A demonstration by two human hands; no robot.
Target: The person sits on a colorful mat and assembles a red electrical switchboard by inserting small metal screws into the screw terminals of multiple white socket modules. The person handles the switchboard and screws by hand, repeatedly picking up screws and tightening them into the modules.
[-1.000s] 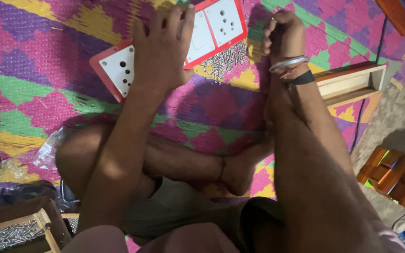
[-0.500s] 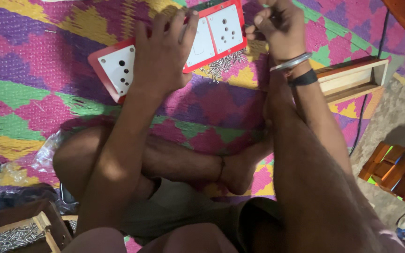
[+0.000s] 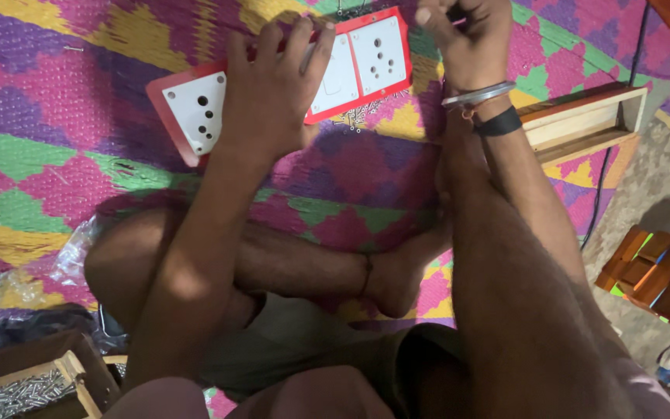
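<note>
Switchboard panel (image 3: 366, 58) on mat (image 3: 56, 101) far edge: left hand (image 3: 269, 101) flat, pinning it; right hand (image 3: 467, 39) fisted at panel's right end, contents unclear. Judged fastening step; next needs panel steady.

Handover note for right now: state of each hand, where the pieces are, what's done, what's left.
Left hand: pressed flat on the red-framed socket board, which lies on the woven mat.
Right hand: closed at the board's right end, fingers pinched on something small; cannot tell what.
Nearby: open wooden box right of the board, tray of screws at lower left.
Done: white socket plates sit in the red frame.
Left: whether they are fastened cannot be seen; check the right end first.
</note>
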